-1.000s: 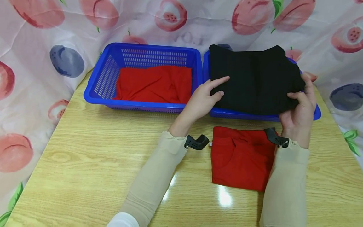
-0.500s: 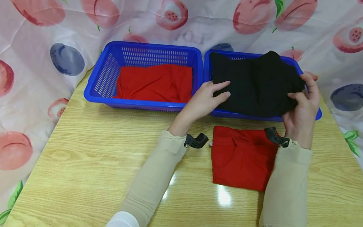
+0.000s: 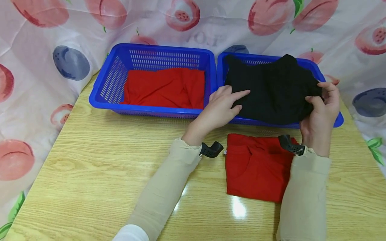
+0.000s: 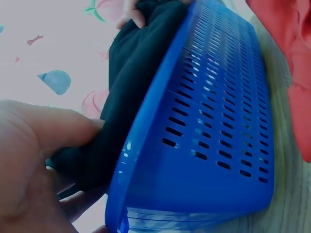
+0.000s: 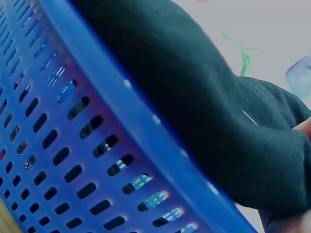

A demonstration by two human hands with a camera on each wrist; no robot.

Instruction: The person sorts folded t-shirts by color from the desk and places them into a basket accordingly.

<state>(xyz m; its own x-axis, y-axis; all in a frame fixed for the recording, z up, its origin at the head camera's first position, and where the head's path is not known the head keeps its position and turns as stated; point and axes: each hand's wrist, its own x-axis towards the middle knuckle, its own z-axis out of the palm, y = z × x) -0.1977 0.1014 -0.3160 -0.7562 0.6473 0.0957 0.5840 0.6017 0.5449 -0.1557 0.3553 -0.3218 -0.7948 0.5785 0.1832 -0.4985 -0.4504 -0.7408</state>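
A folded black garment [image 3: 271, 90] lies across the right blue basket [image 3: 338, 121], its right part bunched and its far left corner sticking up. At its left edge my left hand [image 3: 221, 103] holds the cloth, index finger stretched over the top. The left wrist view has the thumb [image 4: 68, 126] against the black fabric, just above the basket rim. My right hand [image 3: 321, 112] grips the garment's right end between thumb and fingers. In the right wrist view the black cloth [image 5: 194, 97] bulges over the rim, with only a bit of the hand showing.
A left blue basket [image 3: 102, 103] stands beside the right one, with a folded red garment [image 3: 164, 88] inside. Another folded red garment [image 3: 256, 170] lies on the wooden table [image 3: 99, 174] in front of the right basket, partly under the right forearm. A fruit-print curtain [image 3: 187, 20] hangs behind.
The black garment has come down toward the right basket, uncovering its back rim. Both hands keep hold of it; the left has shifted slightly toward me and to the right.
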